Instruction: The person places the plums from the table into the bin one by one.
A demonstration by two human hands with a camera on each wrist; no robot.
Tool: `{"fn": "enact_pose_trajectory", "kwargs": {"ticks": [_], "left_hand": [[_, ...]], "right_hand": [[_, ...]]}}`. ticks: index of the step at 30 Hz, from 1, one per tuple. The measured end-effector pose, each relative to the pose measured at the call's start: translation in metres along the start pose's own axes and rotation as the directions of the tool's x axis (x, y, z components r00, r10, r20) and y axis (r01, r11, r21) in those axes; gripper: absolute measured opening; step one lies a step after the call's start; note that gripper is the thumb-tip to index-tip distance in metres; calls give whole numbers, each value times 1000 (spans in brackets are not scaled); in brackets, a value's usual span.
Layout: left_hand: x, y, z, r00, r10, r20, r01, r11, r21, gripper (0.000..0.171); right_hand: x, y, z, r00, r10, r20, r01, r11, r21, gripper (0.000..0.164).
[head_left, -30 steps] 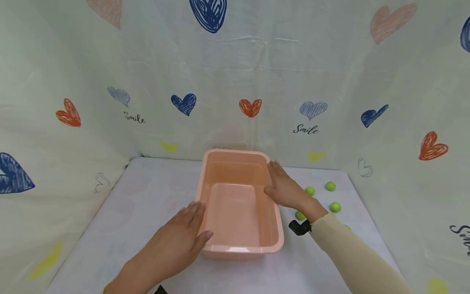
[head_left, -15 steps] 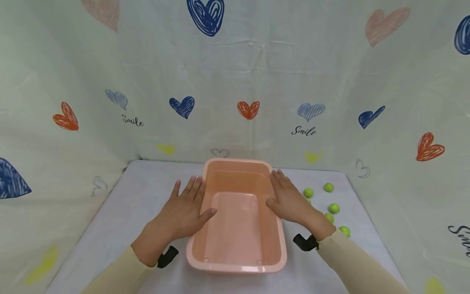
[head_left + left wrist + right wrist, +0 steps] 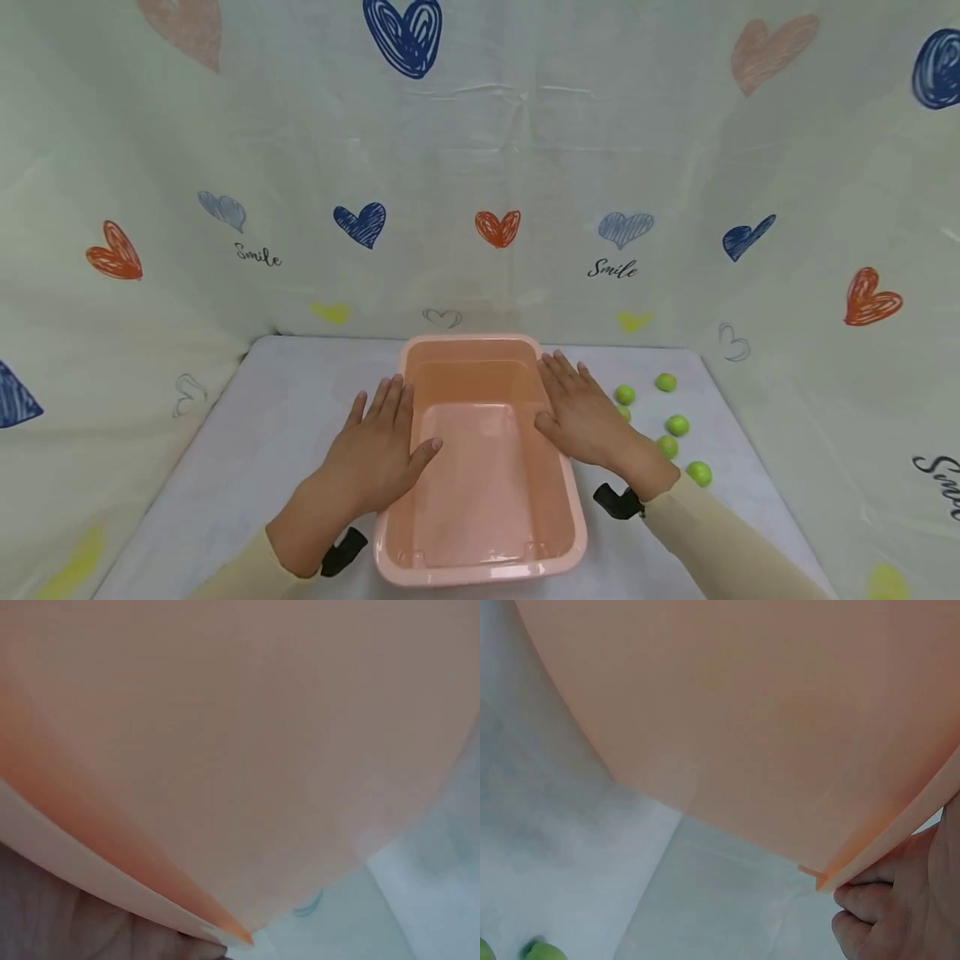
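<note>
A pink plastic basin [image 3: 476, 483] stands on the white-covered table, with nothing inside it. On its left rim lies my left hand [image 3: 375, 450], fingers straight and pointing away, thumb reaching over the inside. My right hand [image 3: 588, 417] rests along the right rim in much the same way, its thumb also over the inner wall. From below, the left wrist view has the basin's outer wall [image 3: 262, 750] and the left palm against the rim. In the right wrist view the fingers [image 3: 866, 904] touch the underside of the rim near a corner.
Several small green balls [image 3: 677, 425] lie on the table to the right of the basin, near my right forearm. A curtain [image 3: 450, 150] printed with hearts and "Smile" rises behind the table [image 3: 247, 442] and along both sides.
My left hand has moved forward along the left rim, its fingers spreading. The basin has shifted toward me and sits straighter. My right hand stays on the right rim.
</note>
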State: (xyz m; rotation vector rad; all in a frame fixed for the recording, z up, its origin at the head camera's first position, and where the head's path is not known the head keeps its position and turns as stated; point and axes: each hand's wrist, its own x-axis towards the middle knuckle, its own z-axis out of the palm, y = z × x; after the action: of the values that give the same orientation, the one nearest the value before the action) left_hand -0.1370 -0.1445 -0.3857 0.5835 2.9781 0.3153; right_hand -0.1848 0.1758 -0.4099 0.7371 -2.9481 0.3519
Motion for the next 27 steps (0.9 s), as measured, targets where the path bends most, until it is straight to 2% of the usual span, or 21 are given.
{"fn": "enact_pose_trajectory", "kwargs": {"ticks": [3, 6, 14, 16, 20, 22, 27], "left_hand": [[-4, 1, 0, 1000, -3, -2, 3, 1000, 21, 86], [-2, -3, 0, 1000, 12, -11, -12, 999, 36, 84], [4, -14, 3, 999, 45, -19, -46, 999, -27, 88], [3, -15, 4, 998, 53, -22, -53, 998, -26, 87], [-1, -14, 5, 997, 75, -27, -75, 997, -14, 81], [-2, -14, 5, 996, 85, -33, -86, 996, -11, 79], [-3, -12, 5, 993, 101, -64, -101, 995, 1, 77]], "right_hand": [[0, -2, 0, 1000, -23, -7, 22, 997, -72, 67], [0, -3, 0, 999, -32, -11, 31, 994, -103, 67], [-3, -4, 2, 999, -37, -33, 34, 996, -88, 66], [-4, -4, 3, 998, -28, -52, 25, 998, -54, 66], [-8, 2, 8, 993, 33, -114, -27, 998, 51, 66], [-11, 10, 9, 983, 85, -162, -71, 993, 93, 65], [-26, 52, 10, 934, 243, -263, -213, 967, 140, 57]]}}
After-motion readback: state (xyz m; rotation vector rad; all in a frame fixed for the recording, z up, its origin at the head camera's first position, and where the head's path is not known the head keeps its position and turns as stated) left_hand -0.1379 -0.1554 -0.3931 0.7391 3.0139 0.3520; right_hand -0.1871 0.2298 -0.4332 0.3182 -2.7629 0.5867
